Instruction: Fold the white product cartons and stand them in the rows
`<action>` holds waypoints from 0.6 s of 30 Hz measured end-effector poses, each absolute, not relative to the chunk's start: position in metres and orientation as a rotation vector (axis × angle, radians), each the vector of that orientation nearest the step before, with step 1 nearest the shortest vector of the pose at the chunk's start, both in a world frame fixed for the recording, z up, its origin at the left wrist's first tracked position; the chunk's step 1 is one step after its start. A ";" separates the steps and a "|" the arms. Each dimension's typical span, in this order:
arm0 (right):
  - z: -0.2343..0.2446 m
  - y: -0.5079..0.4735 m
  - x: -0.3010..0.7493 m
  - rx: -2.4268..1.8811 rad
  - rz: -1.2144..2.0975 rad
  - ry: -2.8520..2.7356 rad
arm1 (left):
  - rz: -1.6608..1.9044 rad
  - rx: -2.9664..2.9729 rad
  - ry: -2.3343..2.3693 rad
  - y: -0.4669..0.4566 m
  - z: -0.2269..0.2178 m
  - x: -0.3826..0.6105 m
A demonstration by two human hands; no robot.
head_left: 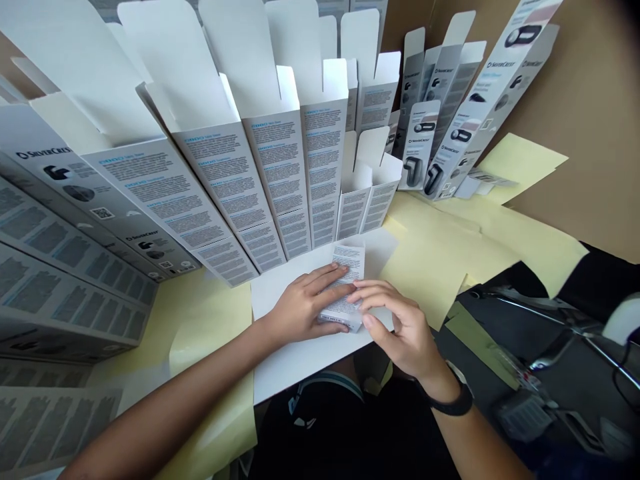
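On a white board [295,353] in front of me lies a small white carton [353,263], its upper side covered with fine print. My left hand [307,303] rests across it from the left, fingers spread and flat, the thumb along the near part. From the right, my right hand [400,323] touches the carton's right edge with bent fingertips; fingers and thumb are apart. The fingers hide part of the carton. Right behind it stands a row of tall grey printed boxes [280,180] with raised white top flaps.
More boxes with pictures [413,150] stand at the back right, and further boxes [65,267] are stacked at the left. Yellow paper sheets [440,247] cover the surface around the board. A brown cardboard wall [580,133] rises at right. Below lies a dark floor with metal legs [555,347].
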State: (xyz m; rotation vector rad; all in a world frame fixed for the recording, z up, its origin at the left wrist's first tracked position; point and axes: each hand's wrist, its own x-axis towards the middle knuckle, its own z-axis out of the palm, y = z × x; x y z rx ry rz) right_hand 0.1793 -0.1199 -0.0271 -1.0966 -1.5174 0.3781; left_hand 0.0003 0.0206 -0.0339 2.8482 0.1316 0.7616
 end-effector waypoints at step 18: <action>-0.002 -0.109 0.186 -1.082 -0.643 -2.135 | 0.959 2.842 0.067 0.019 -0.044 0.006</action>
